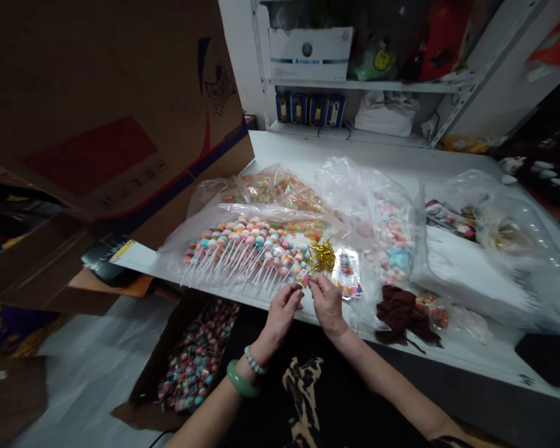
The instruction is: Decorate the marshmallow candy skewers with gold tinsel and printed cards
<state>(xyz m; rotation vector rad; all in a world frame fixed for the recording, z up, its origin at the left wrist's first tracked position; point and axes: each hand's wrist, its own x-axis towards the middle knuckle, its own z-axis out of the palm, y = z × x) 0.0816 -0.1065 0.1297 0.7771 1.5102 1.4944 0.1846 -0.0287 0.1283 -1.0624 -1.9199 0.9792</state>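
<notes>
My left hand [284, 311] and my right hand [325, 300] meet at the table's front edge, fingertips pinched around a small colourful wrapper [303, 277]. What else the left fingers hold is too small to tell. Just beyond lie many pastel candy balls on white sticks [242, 246], on clear plastic. A bunch of gold twist ties [322, 255] sits behind my right hand, with a stack of printed clear wrappers [348, 274] to its right.
A large cardboard box [121, 112] stands at the left. An open box of wrapped lollipops [196, 354] sits below the table [289, 146]. Brown cloth [401, 314], bagged pastel sweets [394, 239] and white sticks [476, 267] lie on the right. Shelves [368, 84] stand behind.
</notes>
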